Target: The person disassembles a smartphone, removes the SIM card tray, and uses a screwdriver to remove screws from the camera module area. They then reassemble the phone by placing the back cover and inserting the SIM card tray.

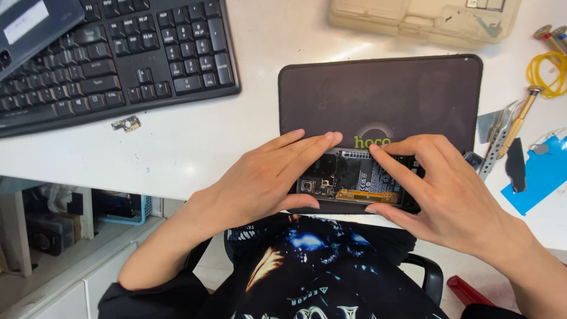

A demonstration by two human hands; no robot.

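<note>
Keyboard: a black keyboard (118,53) lies at the far left of the white desk (195,147), pushed back, well apart from the hands.
Loose part: a small metal component (126,123) sits alone on the desk just in front of the keyboard.
Left hand: the left hand (266,177) is curled around the left end of the phone, fingers laid flat over its top edge, thumb tucked under the near edge; the grip looks meant to steady it.
Phone: an opened smartphone (354,177), back cover off, lies on the near edge of the dark work mat (378,94), circuit board and battery facing up, between the two hands.
Right hand: the right hand (449,195) pinches the right end, forefinger pressing on the top edge, thumb beneath; half-closed on the phone.
Case: a translucent plastic box (425,20) stands beyond the mat.
Tools: tweezers (499,133), a brass-handled screwdriver (520,121) and a black pry pick (515,165) lie to the right of the mat, near the right hand.
Sheet: a blue film (540,174) lies at the far right edge.
</note>
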